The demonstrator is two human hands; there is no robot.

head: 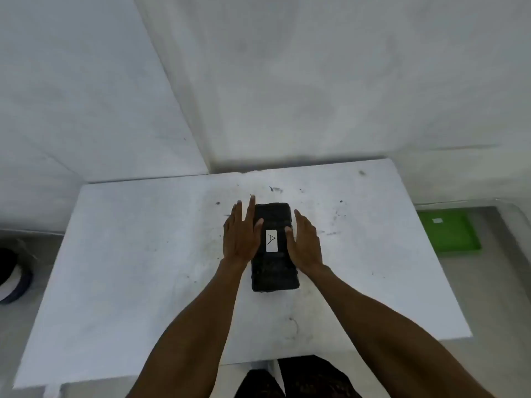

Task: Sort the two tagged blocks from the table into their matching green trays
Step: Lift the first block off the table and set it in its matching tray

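Head view: a black block (274,248) with a white tag (271,240) lies mid-table (129,254); left hand (240,234) and right hand (305,242) flank it, fingers spread, thumbs touching its top; green tray (448,232) sits far right

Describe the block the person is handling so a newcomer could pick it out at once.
On the white table, dead centre, lies a long black rough-surfaced block, flanked by the left hand and right hand. Its white paper tag marked "A" identifies it.
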